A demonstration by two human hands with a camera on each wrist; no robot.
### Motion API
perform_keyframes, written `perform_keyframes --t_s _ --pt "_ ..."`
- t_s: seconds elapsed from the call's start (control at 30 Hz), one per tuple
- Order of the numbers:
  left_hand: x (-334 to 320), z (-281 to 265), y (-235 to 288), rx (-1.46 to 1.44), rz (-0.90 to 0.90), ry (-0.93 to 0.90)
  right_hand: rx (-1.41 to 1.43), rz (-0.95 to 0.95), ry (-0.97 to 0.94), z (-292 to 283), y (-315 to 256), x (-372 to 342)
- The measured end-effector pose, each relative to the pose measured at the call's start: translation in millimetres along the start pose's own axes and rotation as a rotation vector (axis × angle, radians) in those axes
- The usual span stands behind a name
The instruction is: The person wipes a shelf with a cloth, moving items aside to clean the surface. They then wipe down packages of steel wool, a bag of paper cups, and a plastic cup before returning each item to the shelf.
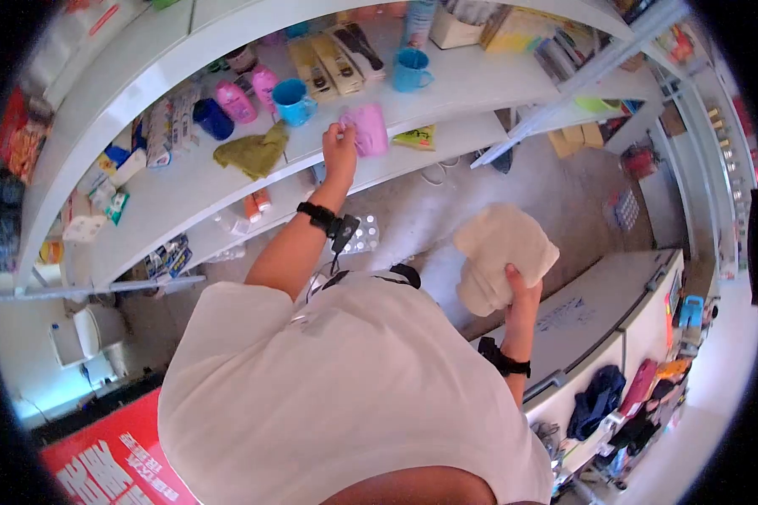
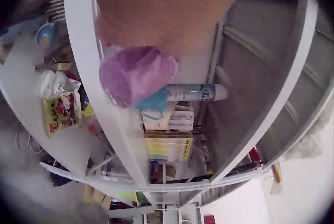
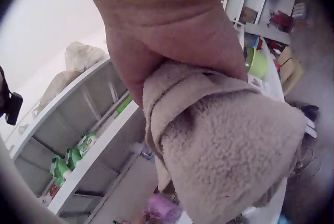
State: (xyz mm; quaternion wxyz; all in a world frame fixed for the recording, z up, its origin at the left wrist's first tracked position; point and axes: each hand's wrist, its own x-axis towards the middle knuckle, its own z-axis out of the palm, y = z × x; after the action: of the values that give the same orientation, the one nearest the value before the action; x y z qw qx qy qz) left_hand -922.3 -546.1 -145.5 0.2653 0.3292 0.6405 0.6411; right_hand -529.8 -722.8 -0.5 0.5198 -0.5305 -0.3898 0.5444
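Note:
At the shelf's front edge my left hand (image 1: 340, 156) grips a pink-purple mug (image 1: 369, 131) by its handle side. In the left wrist view the mug (image 2: 130, 75) is tipped, its base facing outward. My right hand (image 1: 522, 290) holds a folded beige towel (image 1: 501, 252) out to the right, thumb on top. The fluffy towel (image 3: 235, 146) hangs below the hand in the right wrist view, which hides the fingers under it. A blue mug (image 1: 292, 103) stands left of the pink-purple one, and another blue mug (image 1: 411, 71) stands behind to the right.
A crumpled olive cloth (image 1: 251, 152) lies on the shelf (image 1: 472, 84) near its edge. Pink bottles (image 1: 236, 103), a dark blue bottle (image 1: 213, 119) and packaged brushes (image 1: 338, 64) stand along it. A metal post (image 1: 556, 101) rises at right. A white chest freezer (image 1: 602, 307) is at my right side.

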Motion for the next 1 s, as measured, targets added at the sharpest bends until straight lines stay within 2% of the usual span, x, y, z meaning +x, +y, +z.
perform_keyframes --t_s 0.1,0.2,0.3,0.4,0.43,0.53,0.6,0.63,0.67,0.73,0.8,0.83,0.93,1.0 --pt "-49.2 -41.0 70.6 -0.218 -0.252 -0.147 -0.076 -0.037 -0.087 26.2 -5.4 26.1" --pt "-82.5 -69.4 115.5 -0.263 -0.183 -0.16 -0.161 -0.074 -0.211 68.5 -7.4 52.1" --pt "-110.8 -94.1 129.6 -0.363 -0.096 -0.233 -0.228 -0.183 -0.43 127.9 -11.6 61.6" --pt "-141.0 -120.2 135.2 -0.304 0.009 -0.247 -0.288 -0.181 -0.724 183.5 -13.9 46.3" --pt "-149.3 -129.8 149.6 -0.361 -0.079 -0.211 -0.274 -0.259 -0.817 200.9 -16.1 37.5" --pt "-165.3 -164.6 161.1 -0.526 -0.146 -0.024 -0.311 -0.574 -1.087 241.9 -15.4 18.4" --pt "-169.5 -191.7 136.4 -0.399 -0.029 -0.029 -0.467 -0.898 -1.246 257.4 -8.9 9.3" --pt "-174.7 -204.0 133.7 -0.311 0.012 -0.048 -0.403 -0.975 -1.318 268.3 -11.8 -2.2" --pt "-180.7 -213.8 131.8 -0.222 0.048 -0.072 -0.389 -0.966 -1.324 275.2 -9.9 -6.3" --pt "-190.6 -227.4 145.6 -0.298 0.069 -0.078 -0.368 -0.949 -1.324 286.8 -6.0 -12.9" --pt "-197.3 -239.2 166.6 -0.307 0.057 -0.067 -0.226 -0.787 -1.2 301.4 -7.2 -18.4" --pt "-204.0 -243.4 177.7 -0.353 -0.025 -0.058 -0.159 -0.707 -1.133 309.0 -8.8 -20.4" --pt "-209.6 -259.2 194.2 -0.265 0.044 -0.166 -0.278 -0.54 -1.103 311.7 -4.5 -1.4" --pt "-205.4 -261.9 197.0 -0.315 0.07 -0.205 -0.1 -0.242 -1.087 309.5 -4.3 -0.4"
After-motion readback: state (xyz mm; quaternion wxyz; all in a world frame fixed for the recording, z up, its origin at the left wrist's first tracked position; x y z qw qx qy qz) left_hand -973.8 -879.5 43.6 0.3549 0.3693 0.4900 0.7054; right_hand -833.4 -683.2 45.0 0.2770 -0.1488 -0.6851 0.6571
